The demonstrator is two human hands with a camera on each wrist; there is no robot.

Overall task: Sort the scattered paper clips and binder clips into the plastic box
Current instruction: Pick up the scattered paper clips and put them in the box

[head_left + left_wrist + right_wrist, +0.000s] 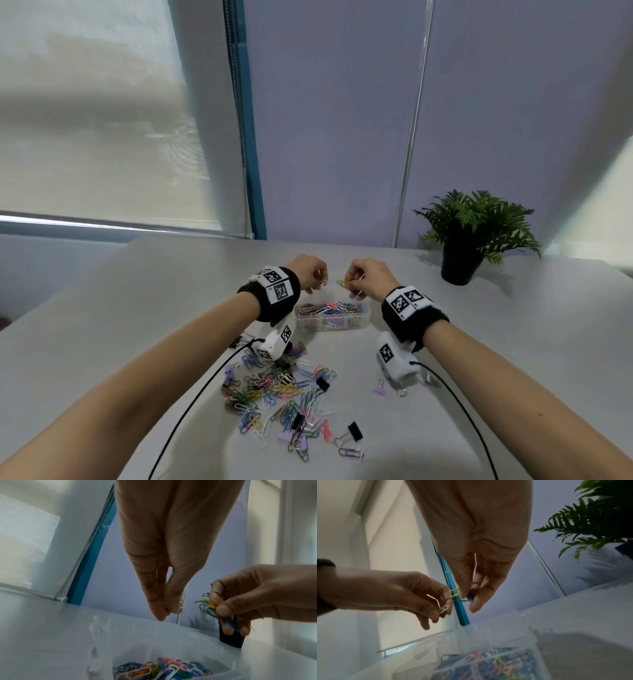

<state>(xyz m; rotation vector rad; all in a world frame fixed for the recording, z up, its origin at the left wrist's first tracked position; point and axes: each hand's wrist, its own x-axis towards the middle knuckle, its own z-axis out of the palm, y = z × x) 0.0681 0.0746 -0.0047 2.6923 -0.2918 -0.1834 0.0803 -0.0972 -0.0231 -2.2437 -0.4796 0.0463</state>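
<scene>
A clear plastic box (365,317) holding many coloured paper clips sits mid-table. Both hands hover just above its far side. My left hand (317,275) pinches a couple of paper clips (323,283), also seen as yellow and white clips (444,608) in the right wrist view. My right hand (356,277) pinches a small bunch of yellow, green and blue paper clips (342,283), which show clearly as paper clips (210,607) in the left wrist view. A scattered heap of paper clips and binder clips (281,394) lies nearer to me.
A potted fern (476,226) stands at the back right of the white table (137,308). A black binder clip (355,430) and a purple one (379,390) lie apart from the heap. Cables run from both wrist cameras towards me.
</scene>
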